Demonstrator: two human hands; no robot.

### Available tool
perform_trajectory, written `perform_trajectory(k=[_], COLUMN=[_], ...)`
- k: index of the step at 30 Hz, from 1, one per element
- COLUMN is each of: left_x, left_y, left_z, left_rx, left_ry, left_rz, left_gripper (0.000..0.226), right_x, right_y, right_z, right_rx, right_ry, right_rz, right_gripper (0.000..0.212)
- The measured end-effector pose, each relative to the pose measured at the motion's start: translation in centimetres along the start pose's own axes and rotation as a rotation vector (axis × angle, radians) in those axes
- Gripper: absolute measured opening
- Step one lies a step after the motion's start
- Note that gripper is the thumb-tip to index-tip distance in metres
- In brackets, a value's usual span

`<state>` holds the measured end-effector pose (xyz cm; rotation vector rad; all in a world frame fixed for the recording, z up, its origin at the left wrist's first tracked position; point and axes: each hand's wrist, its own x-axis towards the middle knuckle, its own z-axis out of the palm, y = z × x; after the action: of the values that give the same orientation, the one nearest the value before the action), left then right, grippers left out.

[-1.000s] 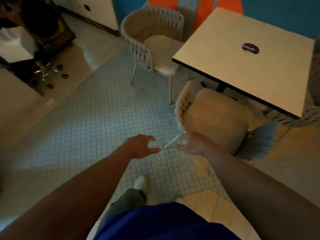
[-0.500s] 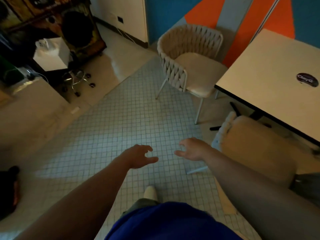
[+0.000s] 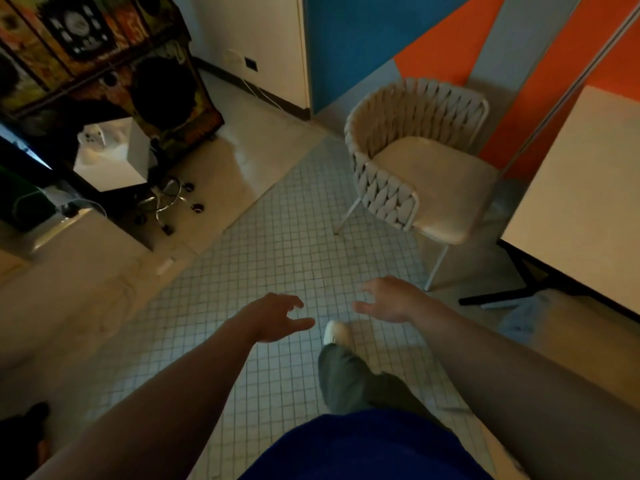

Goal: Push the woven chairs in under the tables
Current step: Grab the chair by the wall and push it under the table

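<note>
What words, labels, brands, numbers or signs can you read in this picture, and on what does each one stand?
No text here can be read.
Decorated cabinet: colourful printed panels, too dark and blurred to read.
White box: no legible marking.
Table and woven chair: no label shows.

Floored centrally in small square tiles (image 3: pixel 270 258), pale with dark grout; bordered to the left and rear by smooth cream flooring (image 3: pixel 249 157) with a soft sheen. Walled at the rear in a cream panel (image 3: pixel 256 32) with dark skirting and a wall socket (image 3: pixel 250 64), then in diagonal paintwork: blue band (image 3: pixel 346 46), orange band (image 3: pixel 446 43), grey band (image 3: pixel 519 39). Furnished at upper left with a dark decorated cabinet (image 3: pixel 104 57), a white box (image 3: pixel 114 157) (contents unclear) and a chrome castor base (image 3: pixel 169 202). Lit dimly throughout.
</note>
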<state>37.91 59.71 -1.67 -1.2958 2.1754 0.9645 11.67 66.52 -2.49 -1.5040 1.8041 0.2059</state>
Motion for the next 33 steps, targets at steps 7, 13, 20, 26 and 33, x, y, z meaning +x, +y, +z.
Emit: perform_trajectory(k=[7, 13, 20, 26, 33], left_x=[8.4, 16.3, 29.1, 38.2, 49.6], left_y=[-3.3, -5.0, -8.8, -9.8, -5.9], left_z=[-10.5, -21.8, -34.4, -45.4, -55.6], left_rx=[0.015, -0.006, 0.141, 0.356, 0.487], left_ry=[-0.049, -0.007, -0.102, -0.181, -0.262], left_rz=[-0.031, 0.004, 0.114, 0.230, 0.422], left_gripper=[0.070, 0.070, 0.074, 0.077, 0.076], right_x=[11.9, 21.1, 33.1, 38.7, 44.8], right_y=[-2.6, -6.2, -7.8, -10.1, -9.3], right_z=[-8.8, -17.4, -24.4, -30.0, -35.6], right_rx=[-0.054, -0.055, 0.079, 0.264, 0.429], right_ry=[-0.063, -0.107, -0.048, 0.055, 0.217], right_rz=[-0.011, -0.003, 0.090, 0.231, 0.384], right_gripper=[0.076, 0.083, 0.092, 0.073, 0.077])
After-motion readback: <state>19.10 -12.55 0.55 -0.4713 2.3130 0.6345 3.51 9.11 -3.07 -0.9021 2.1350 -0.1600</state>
